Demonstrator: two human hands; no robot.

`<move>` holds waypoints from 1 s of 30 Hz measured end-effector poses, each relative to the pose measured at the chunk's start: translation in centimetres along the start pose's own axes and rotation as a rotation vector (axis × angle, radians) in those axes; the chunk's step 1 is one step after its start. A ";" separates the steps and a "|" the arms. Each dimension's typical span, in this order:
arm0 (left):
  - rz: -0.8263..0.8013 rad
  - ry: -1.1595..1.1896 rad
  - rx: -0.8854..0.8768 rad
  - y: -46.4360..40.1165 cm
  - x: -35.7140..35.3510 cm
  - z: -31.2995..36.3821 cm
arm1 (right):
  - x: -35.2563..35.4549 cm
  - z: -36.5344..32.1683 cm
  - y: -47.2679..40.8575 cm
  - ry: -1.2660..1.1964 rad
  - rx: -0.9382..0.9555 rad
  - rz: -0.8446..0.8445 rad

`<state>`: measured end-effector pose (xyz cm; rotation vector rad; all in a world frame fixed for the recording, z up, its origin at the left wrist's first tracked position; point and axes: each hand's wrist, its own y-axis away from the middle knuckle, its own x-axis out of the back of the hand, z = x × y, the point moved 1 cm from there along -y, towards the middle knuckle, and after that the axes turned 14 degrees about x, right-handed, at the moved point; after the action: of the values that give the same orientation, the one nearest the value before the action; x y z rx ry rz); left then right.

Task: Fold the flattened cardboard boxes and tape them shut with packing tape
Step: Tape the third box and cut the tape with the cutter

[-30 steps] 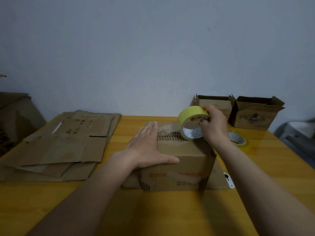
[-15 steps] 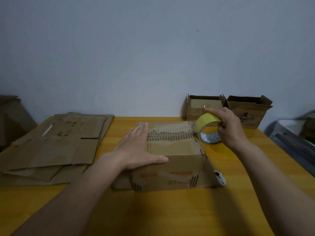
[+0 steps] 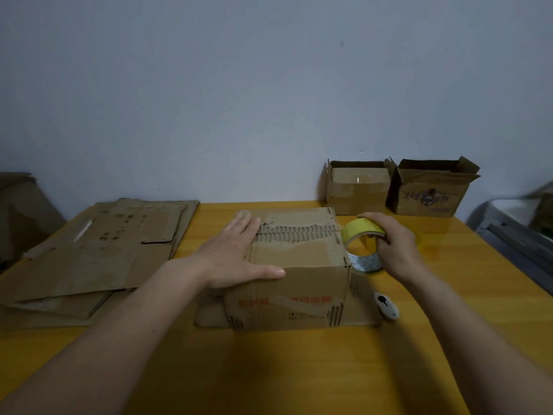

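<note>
1. Yellow desk (image 3: 299, 369) against plain grey wall (image 3: 269, 85).
2. Left hand (image 3: 236, 256), grip flat, pressing folded cardboard box (image 3: 299, 283).
3. Right hand (image 3: 395, 247), grip curled round yellow tape roll (image 3: 360, 235), just right of box edge.
4. Flattened boxes (image 3: 98, 256) left of left grip; bare desk nearer.

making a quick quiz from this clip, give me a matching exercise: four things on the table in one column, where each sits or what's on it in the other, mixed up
Things
1. tape roll
2. folded box
3. flattened cardboard
4. white cutter

Places or states
A. stacked at the table's left
B. held by the right hand, right of the box
C. on the table at the box's near right corner
D. pressed flat on top by the left hand

Pairs: 1-B, 2-D, 3-A, 4-C
</note>
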<state>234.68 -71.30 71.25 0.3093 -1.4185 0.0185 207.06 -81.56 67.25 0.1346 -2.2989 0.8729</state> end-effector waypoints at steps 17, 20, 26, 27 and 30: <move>0.103 0.448 0.189 -0.4 -1.3 1.6 | -2.6 -13.0 0.0 0.244 0.201 -0.536; 0.165 0.846 0.228 -1.1 -1.8 0.8 | -5.7 -13.8 0.6 0.399 0.233 -0.633; -0.191 1.683 0.565 -1.8 -1.1 -3.4 | -6.6 -13.5 0.2 0.428 0.281 -0.672; -0.268 1.685 0.568 -1.8 -0.9 -3.6 | -6.7 -13.6 0.0 0.419 0.293 -0.690; -0.445 1.624 0.526 -2.3 -1.3 -4.2 | -7.4 -14.2 -0.3 0.406 0.307 -0.691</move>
<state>239.02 -72.40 69.05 0.7898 0.3069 0.2263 220.72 -73.90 70.69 0.7611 -1.5607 0.7792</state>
